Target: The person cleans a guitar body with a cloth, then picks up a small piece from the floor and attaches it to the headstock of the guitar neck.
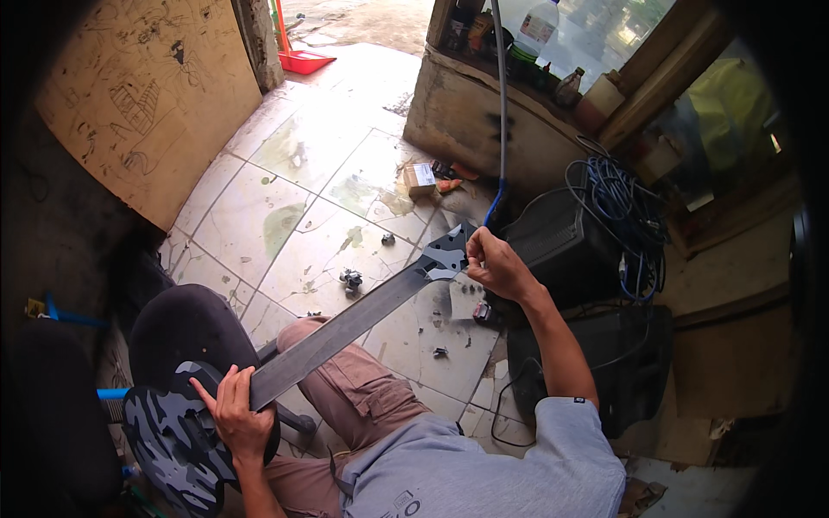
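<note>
A camouflage-painted guitar (173, 453) lies diagonally across my lap and a black chair (168, 324), its long dark neck (328, 337) reaching up to the right. My left hand (237, 406) is wrapped over the body where it meets the neck, index finger lying on the camouflage surface. My right hand (488, 263) has its fingers curled at the right edge of the camouflage headstock (445, 255), which has several holes in it; whether they pinch anything else is too small to tell. A grey hose with a blue end (503, 138) hangs just behind that hand.
Small dark metal parts (351, 281) and a small box (420, 177) lie on the tiled floor. Right: black cases (535, 233), coiled cables (613, 198), and a shelf with bottles (535, 34). Left: a drawn-on board (147, 95); beyond it, a red dustpan (302, 60) by the doorway.
</note>
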### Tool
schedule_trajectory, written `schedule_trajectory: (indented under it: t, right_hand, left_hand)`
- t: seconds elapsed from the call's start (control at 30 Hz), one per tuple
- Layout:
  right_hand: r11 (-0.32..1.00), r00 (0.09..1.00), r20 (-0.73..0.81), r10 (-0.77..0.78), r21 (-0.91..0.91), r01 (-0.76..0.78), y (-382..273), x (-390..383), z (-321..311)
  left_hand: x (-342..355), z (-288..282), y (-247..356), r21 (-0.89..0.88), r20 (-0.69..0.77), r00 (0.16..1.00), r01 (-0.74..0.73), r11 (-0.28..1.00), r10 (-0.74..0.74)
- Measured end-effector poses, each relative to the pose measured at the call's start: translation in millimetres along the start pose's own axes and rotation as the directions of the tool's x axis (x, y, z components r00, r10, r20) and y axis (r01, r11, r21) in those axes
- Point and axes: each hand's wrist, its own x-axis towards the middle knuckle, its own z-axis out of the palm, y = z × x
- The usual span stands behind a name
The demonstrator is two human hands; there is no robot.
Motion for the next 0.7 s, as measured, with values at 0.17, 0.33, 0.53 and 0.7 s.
schedule_trajectory:
  t: [0.17, 0.33, 0.53, 0.7]
  right_hand:
    - [0.994, 0.999, -0.030, 0.041, 0.105, -0.038, -1, -5, -2]
    - [0.982, 0.996, -0.022, 0.082, 0.173, -0.077, -1, -9, -4]
    - [0.917, 0.990, -0.057, 0.133, 0.386, -0.101, 12, -18, 0]
    - [0.789, 0.965, -0.043, 0.258, 0.586, -0.185, 9, -27, 1]
  left_hand:
    - [0, -1, 1, 0.002, -0.006, 1.000, -0.010, 1.000, 0.010]
    - [0, 0, 1, 0.004, -0.010, 1.000, -0.010, 1.000, 0.010]
    - [0, 0, -1, 0.004, 0.000, 1.000, -0.009, 1.000, 0.009]
    - [1, 0, 2, 0.007, -0.012, 1.000, -0.011, 1.000, 0.011]
